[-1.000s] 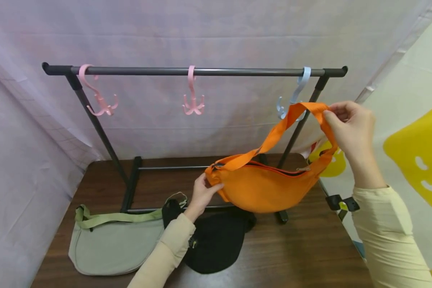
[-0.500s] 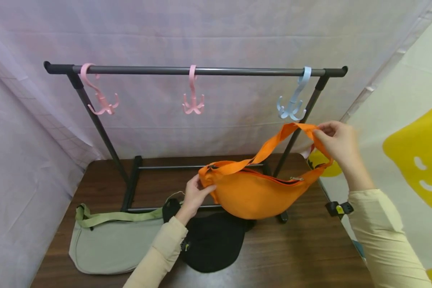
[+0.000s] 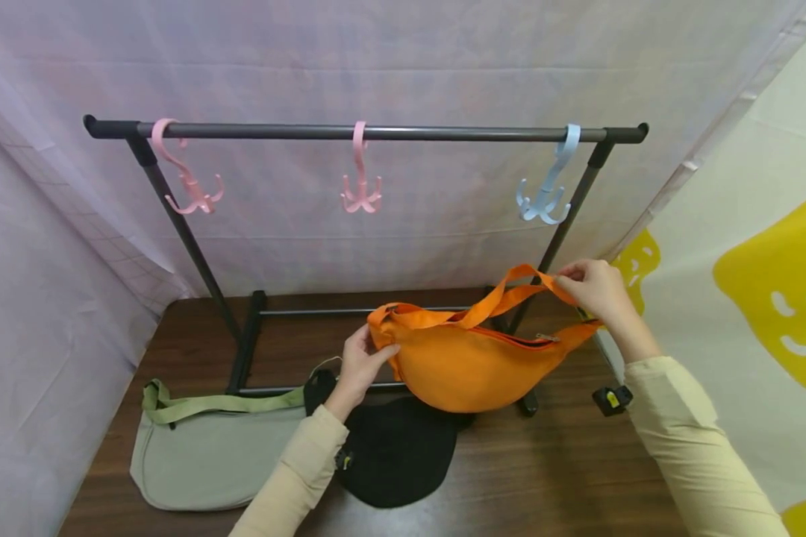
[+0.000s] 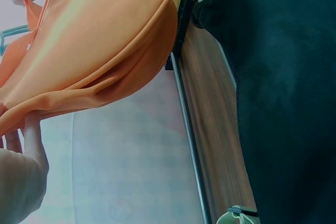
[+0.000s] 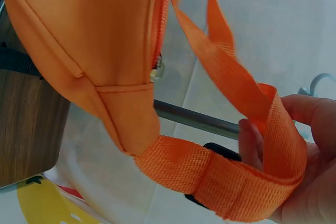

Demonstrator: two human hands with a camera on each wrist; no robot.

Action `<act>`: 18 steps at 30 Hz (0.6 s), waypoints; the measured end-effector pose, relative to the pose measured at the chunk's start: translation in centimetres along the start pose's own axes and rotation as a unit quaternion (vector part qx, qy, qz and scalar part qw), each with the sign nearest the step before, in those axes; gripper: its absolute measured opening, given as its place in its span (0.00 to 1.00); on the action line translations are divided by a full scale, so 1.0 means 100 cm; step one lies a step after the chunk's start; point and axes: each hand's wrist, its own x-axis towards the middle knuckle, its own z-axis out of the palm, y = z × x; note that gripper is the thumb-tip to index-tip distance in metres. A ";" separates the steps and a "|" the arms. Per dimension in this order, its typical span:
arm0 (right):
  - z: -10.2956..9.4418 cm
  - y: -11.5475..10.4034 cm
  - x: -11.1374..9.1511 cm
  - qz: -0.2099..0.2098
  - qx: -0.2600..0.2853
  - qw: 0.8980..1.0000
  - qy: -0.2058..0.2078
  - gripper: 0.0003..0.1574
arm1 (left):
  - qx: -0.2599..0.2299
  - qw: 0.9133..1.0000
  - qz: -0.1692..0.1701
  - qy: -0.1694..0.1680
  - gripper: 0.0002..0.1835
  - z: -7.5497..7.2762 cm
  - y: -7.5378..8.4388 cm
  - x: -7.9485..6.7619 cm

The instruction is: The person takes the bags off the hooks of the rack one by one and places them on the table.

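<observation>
An orange crescent-shaped bag [image 3: 470, 373] with a zip along its top hangs in the air between both hands. My left hand [image 3: 359, 373] pinches its left end, the thumb [image 4: 32, 137] at the fabric's edge. My right hand [image 3: 601, 294] holds the orange strap [image 3: 490, 304] at the right, where it loops over the fingers beside a black slider [image 5: 223, 151]. Below the orange bag lies a black bag [image 3: 403, 455], partly covered by the left forearm. To its left rests a grey-green bag [image 3: 208, 462] with a green strap [image 3: 225, 405].
A dark metal rack [image 3: 269, 132] stands on the brown wooden table [image 3: 578, 462]. From its bar hang a left pink hook [image 3: 195, 190], a middle pink hook [image 3: 360, 190] and a light-blue hook [image 3: 547, 190]. White curtains surround it; yellow figures decorate the right one.
My right hand has moved down and left with the strap, which now sags lower and clears the blue hook from view. The bag has dropped slightly and shifted left with my left hand.
</observation>
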 end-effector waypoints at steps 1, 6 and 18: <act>0.001 0.000 0.000 -0.001 -0.003 1.000 0.001 0.18 | 0.001 1.000 0.003 0.001 0.23 0.000 0.000 0.000; 0.002 0.001 -0.002 -0.002 0.007 1.000 0.015 0.20 | 0.004 1.000 0.017 0.005 0.23 -0.001 0.002 -0.001; 0.010 0.025 -0.035 0.106 0.228 0.954 0.163 0.37 | -0.029 0.998 0.036 0.029 0.20 -0.007 0.012 0.001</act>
